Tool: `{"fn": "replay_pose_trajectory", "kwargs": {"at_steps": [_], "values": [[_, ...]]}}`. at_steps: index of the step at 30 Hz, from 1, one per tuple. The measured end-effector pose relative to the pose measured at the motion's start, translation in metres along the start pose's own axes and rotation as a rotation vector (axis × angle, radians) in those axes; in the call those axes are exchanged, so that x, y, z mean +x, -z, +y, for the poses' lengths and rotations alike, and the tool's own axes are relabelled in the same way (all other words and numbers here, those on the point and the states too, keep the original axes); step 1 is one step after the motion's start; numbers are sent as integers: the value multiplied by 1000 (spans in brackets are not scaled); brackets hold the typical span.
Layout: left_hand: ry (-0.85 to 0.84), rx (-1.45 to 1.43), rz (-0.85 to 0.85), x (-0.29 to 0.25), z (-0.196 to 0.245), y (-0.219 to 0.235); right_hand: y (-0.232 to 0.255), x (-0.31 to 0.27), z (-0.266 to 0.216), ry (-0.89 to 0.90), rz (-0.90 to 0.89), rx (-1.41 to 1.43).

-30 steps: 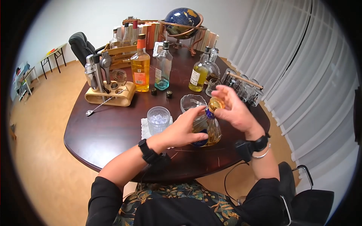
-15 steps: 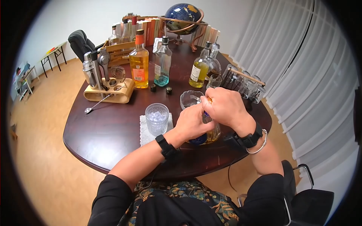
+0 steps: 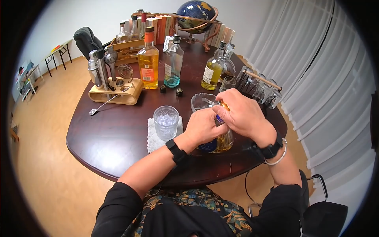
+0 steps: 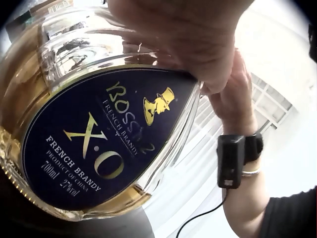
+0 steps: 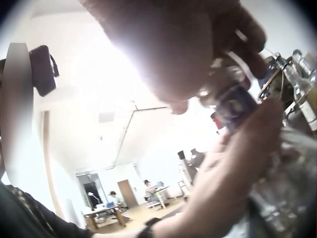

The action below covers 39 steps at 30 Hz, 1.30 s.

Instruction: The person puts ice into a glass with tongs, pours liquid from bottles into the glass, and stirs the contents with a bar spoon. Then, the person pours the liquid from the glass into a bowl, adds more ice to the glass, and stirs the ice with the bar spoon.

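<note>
A brandy bottle [image 3: 226, 143] with amber liquid and a dark blue label [image 4: 94, 148] stands near the table's front edge. My left hand [image 3: 202, 127] grips it around the neck, just below the cap. My right hand [image 3: 245, 115] is curled over the gold cap [image 3: 224, 105], most of which the fingers cover. In the right wrist view the blue neck band [image 5: 235, 106] shows between the two hands. To the left, a patterned glass [image 3: 166, 122] with ice stands on a white cloth [image 3: 153, 136]. Just behind my hands is a clear glass bowl [image 3: 198, 103].
Further back stand an orange-labelled bottle [image 3: 148, 65], a clear bottle [image 3: 172, 65] with blue-green liquid and a yellow liquor bottle [image 3: 210, 75]. Two dark caps [image 3: 179, 92] lie before them. A wooden bar-tool stand [image 3: 132, 94] is at left, a glass rack [image 3: 256, 89] at right.
My right hand has gone from loosely spread fingers at the cap to gripping over it. The left hand has closed around the bottle's neck.
</note>
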State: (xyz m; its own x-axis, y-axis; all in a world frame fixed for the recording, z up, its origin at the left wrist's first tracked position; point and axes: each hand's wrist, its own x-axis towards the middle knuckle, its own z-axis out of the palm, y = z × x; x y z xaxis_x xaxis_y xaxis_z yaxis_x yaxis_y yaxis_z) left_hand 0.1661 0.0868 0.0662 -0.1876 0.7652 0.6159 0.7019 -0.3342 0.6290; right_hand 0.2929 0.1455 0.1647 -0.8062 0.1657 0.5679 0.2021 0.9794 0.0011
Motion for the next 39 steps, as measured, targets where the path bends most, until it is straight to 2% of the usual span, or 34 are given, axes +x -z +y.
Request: {"fn": "replay_pose_trajectory", "kwargs": {"at_steps": [2,4,7,10,13,16,19,22,28,31,34,39], "values": [[71,84,-46,-1,7,3,13,4,-20,-206,-110,-162],[84,-5,-5,0,12,1,21,15,-35,-395,-220,-272],[118,-84,5,1,16,-1,10,24,-32,-442,-253,-327],[147,-73,24,1,19,-1,-4,18,-25,-274,-114,-365],[97,-49,41,1,16,-1,-4,13,-13,16,-30,-345],[48,-14,37,3,10,-4,-5,15,1,228,40,-237],[49,3,-2,5,7,-3,-6,17,11,356,54,-133],[20,-6,32,4,5,-3,-9,16,13,354,66,-71],[-27,-11,120,-2,14,2,10,7,-21,-260,-133,-22],[-20,-15,114,-2,13,0,14,17,-38,-385,-200,-207],[10,3,67,0,5,-4,-1,24,-37,-375,-166,-350],[-28,-50,66,2,4,1,-8,17,-12,4,-3,-279]]}}
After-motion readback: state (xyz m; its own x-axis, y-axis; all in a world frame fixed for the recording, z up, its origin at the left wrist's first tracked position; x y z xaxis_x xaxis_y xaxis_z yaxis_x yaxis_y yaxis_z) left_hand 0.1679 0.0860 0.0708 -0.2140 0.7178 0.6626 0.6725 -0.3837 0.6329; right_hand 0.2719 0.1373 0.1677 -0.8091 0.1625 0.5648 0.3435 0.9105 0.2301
